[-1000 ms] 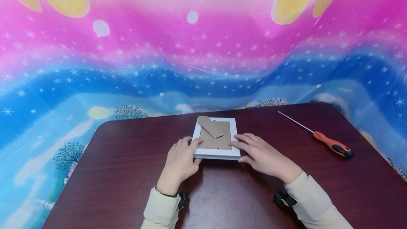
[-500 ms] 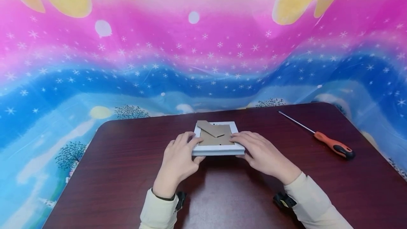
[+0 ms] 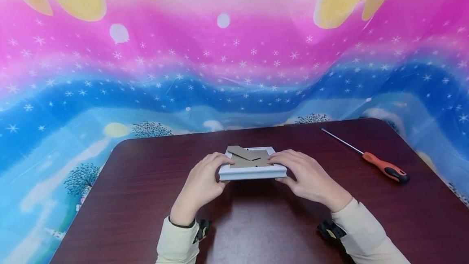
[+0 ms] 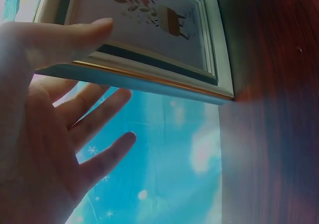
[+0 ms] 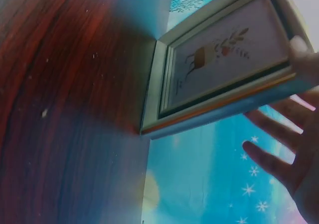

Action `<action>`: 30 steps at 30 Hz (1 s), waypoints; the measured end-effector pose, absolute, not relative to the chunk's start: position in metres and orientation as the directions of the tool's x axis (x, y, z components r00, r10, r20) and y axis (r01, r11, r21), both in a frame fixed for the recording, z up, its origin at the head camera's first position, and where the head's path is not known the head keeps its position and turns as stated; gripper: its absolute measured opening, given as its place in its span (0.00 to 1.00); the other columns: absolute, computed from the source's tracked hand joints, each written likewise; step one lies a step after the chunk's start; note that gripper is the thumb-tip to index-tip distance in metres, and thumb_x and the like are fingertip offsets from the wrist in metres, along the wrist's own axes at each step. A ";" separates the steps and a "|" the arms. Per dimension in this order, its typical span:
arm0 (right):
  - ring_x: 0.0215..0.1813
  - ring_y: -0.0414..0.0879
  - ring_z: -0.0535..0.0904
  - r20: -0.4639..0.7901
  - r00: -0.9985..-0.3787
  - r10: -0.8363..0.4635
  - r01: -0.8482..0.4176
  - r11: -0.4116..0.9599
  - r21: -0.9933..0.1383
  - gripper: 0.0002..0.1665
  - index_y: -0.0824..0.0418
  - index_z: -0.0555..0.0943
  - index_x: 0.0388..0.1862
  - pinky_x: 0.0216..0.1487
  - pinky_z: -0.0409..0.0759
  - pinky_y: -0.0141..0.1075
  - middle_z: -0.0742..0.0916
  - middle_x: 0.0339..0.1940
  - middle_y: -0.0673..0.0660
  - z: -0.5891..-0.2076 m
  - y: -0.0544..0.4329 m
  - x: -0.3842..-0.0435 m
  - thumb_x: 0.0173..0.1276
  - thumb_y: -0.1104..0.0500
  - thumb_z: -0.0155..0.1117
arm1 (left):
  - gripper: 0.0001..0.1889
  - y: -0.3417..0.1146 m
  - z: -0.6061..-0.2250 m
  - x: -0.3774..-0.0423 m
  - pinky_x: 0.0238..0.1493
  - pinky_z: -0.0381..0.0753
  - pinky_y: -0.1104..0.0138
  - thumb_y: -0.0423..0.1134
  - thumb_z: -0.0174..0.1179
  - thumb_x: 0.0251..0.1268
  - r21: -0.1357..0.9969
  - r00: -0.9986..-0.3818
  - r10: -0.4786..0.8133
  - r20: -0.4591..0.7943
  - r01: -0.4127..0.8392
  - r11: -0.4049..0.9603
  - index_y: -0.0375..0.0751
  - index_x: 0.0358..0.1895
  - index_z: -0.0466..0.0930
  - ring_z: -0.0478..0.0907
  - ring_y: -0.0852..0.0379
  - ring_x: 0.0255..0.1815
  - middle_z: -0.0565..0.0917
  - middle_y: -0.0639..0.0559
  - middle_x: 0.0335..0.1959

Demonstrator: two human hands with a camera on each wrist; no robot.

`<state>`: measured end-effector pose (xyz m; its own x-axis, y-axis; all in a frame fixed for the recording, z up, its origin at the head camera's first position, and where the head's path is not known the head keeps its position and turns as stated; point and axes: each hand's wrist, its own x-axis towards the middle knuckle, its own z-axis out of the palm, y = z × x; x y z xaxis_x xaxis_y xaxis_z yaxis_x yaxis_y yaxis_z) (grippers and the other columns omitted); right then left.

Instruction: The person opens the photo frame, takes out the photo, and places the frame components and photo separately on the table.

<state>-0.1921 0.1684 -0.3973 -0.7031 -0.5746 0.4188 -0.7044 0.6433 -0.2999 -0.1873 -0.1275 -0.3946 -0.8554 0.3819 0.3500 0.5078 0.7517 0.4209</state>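
A white picture frame [image 3: 253,173] is tilted over the table with its back up; its near edge is raised. Brown backing board [image 3: 264,163] and a slanted stand leg [image 3: 239,152] show on the back. My left hand [image 3: 201,180] grips the left side, thumb underneath. On the right side my right hand [image 3: 309,178] holds it the same way. Both wrist views show the glazed front from below, with a printed animal [image 4: 171,20] and leaves. There, the far end of the frame [image 5: 153,84] seems to touch the table. Several other fingers spread beyond the edge.
An orange and black screwdriver [image 3: 382,166] lies to the right on the dark red wooden table [image 3: 139,199], its shaft pointing to the far side. Behind the table hangs a colourful printed cloth [image 3: 176,60]. Wrist straps [image 3: 331,229] sit at both cuffs.
The frame's near edge has risen, so its back looks more foreshortened and its near side shows more. Both hands have come up with it. The screwdriver stays where it was.
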 end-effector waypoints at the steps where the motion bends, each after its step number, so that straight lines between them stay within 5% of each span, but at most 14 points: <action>1: 0.58 0.42 0.77 0.426 -0.696 -0.578 -0.712 0.633 -0.304 0.28 0.50 0.81 0.58 0.58 0.76 0.47 0.82 0.57 0.44 -0.397 0.169 -0.192 0.57 0.59 0.76 | 0.26 -0.128 -0.395 -0.187 0.52 0.78 0.60 0.28 0.73 0.43 0.435 -0.855 0.384 0.349 0.510 0.742 0.54 0.49 0.83 0.76 0.59 0.52 0.81 0.63 0.49; 20: 0.59 0.38 0.76 0.472 -0.670 -0.574 -0.739 0.451 -0.500 0.25 0.49 0.80 0.57 0.59 0.74 0.39 0.82 0.56 0.41 -0.395 0.181 -0.195 0.62 0.63 0.72 | 0.35 -0.129 -0.393 -0.188 0.49 0.79 0.60 0.11 0.59 0.48 0.518 -0.835 0.430 0.344 0.550 0.655 0.58 0.49 0.80 0.77 0.63 0.51 0.81 0.64 0.47; 30: 0.52 0.40 0.78 0.516 -0.657 -0.550 -0.742 0.351 -0.571 0.24 0.50 0.79 0.56 0.56 0.72 0.32 0.83 0.51 0.44 -0.394 0.183 -0.195 0.63 0.69 0.66 | 0.24 -0.130 -0.390 -0.184 0.48 0.77 0.59 0.26 0.69 0.59 0.632 -0.868 0.423 0.261 0.485 0.605 0.60 0.52 0.80 0.74 0.62 0.46 0.81 0.65 0.48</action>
<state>-0.1952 0.1828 -0.3939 -0.6566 -0.5505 0.5156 -0.7423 0.3507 -0.5710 -0.1836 -0.1304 -0.3897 -0.8678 0.4227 0.2613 0.4849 0.6048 0.6317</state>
